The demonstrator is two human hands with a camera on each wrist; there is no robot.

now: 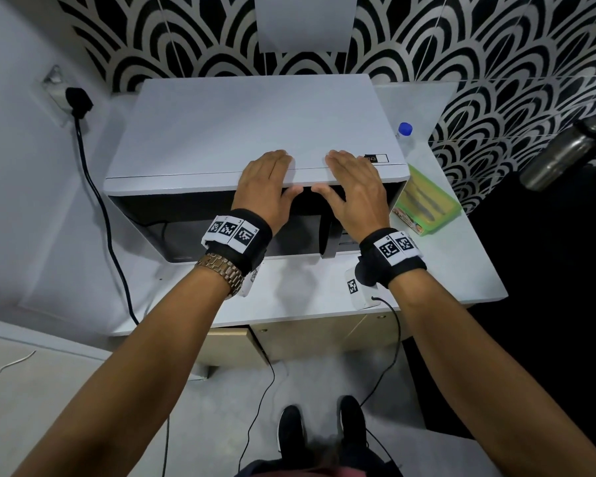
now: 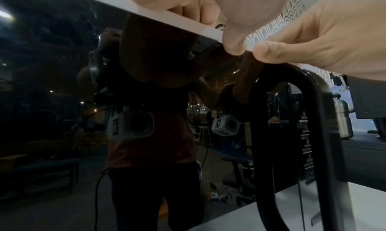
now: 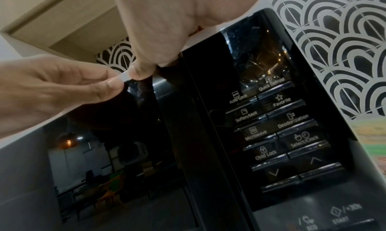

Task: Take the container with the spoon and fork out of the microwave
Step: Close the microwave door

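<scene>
Nearest up: bare strip of counter (image 1: 444, 270) in front of the microwave (image 1: 255, 125). Decent landing room there, though the front edge drops straight off.

Door (image 2: 62, 102) shut, dark and mirror-like, so no seeing inside. Handle (image 2: 292, 135) a black vertical bar right next to the control panel (image 3: 277, 127).

Left hand (image 1: 267, 187) and right hand (image 1: 355, 187) lying flat on the top by the front lip. Fingers straight and together, thumbs hanging over the edge and nearly touching each other, gripping nothing.

Just beside the microwave on the right: green container (image 1: 427, 204) on the counter with two long shapes in it. Probably the spoon and fork, can't swear to it. So either already out or a lookalike, no telling from here.

Guessing light, thin plastic, a bit flexy, with loose cutlery ready to slide. Best taken by both long sides and kept level.

Tight over there though: counter edge close by, blue-capped bottle (image 1: 405, 130) behind, patterned wall further back.
</scene>
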